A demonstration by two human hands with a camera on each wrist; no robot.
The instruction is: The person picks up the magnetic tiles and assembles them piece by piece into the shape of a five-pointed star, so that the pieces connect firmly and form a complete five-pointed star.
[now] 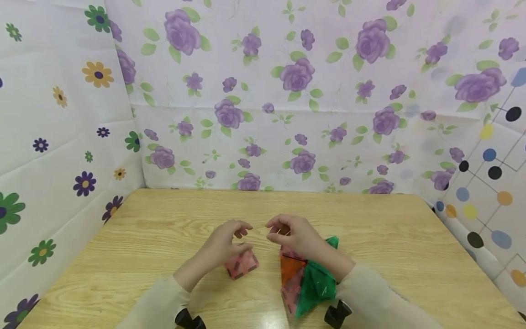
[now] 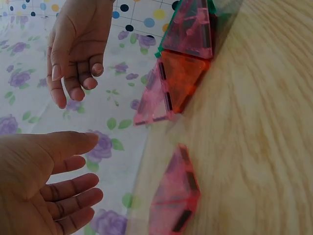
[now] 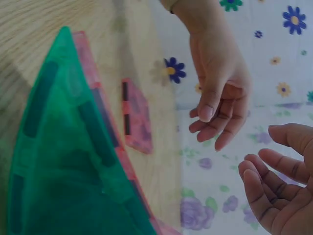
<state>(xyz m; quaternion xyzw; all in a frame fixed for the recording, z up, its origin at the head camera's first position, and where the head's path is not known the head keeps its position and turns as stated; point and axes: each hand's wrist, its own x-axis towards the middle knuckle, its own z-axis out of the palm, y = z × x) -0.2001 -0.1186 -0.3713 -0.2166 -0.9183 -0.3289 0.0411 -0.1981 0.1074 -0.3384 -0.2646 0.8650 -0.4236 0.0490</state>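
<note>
My left hand (image 1: 223, 242) hovers with fingers loosely bent, holding nothing, over a translucent pink magnetic tile piece (image 1: 245, 262) on the table. In the left wrist view this pink piece (image 2: 177, 193) shows a crease across it and dark magnet strips on its edges. My right hand (image 1: 299, 234) is also in the air, its fingers relaxed and apart from anything. Below and behind it stands a built shape of triangular magnetic tiles: green tiles (image 1: 316, 285), an orange tile (image 1: 291, 268) and pink tiles (image 1: 291, 292). The right forearm hides part of the shape.
A light wood-grain table (image 1: 185, 205) carries the tiles. Behind it hangs a cloth with purple flowers (image 1: 300, 77); a daisy-patterned cloth (image 1: 61, 137) stands at the left and a dotted cloth (image 1: 493, 196) at the right.
</note>
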